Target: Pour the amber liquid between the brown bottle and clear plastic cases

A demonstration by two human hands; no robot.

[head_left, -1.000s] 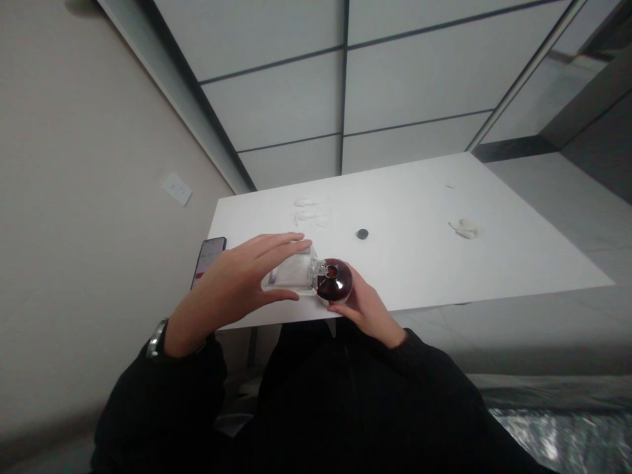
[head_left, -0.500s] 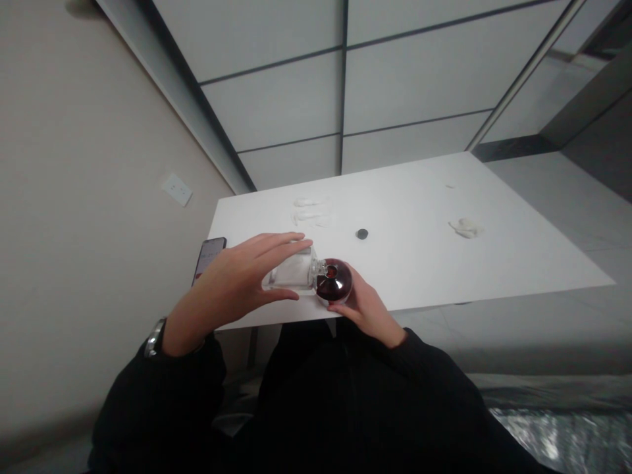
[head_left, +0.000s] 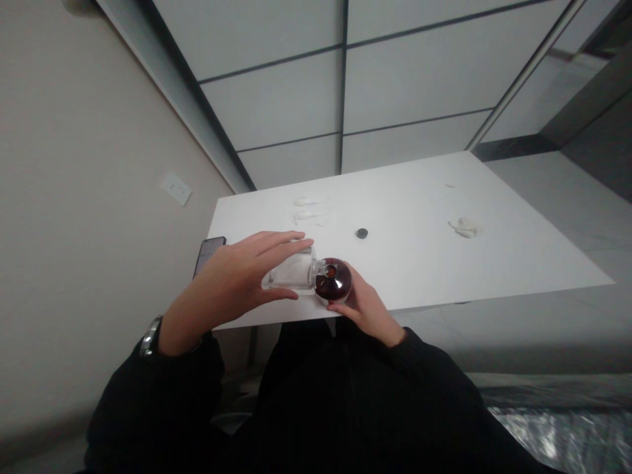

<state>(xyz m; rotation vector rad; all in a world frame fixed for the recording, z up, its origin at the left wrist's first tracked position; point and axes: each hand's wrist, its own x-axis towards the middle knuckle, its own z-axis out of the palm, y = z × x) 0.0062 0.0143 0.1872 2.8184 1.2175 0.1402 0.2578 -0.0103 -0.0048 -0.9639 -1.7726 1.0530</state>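
Left hand [head_left: 222, 296] lower; around glass bottle [head_left: 291, 273]

The clear glass bottle [head_left: 291, 273] was colourless, and the round globe [head_left: 334, 279] at its neck was a glossy dark red, nearly black, with a brighter red spot at the centre. The sleeves [head_left: 162, 395] were plain black, and the watch [head_left: 150, 337] was silver. The surface [head_left: 409, 224] was white, carrying a black disc [head_left: 362, 233] and an off-white lump [head_left: 465, 228]. The wall [head_left: 83, 197] was beige with a white socket plate [head_left: 176, 189], and dark lines divided the pale grey panels [head_left: 276, 99] into a grid.
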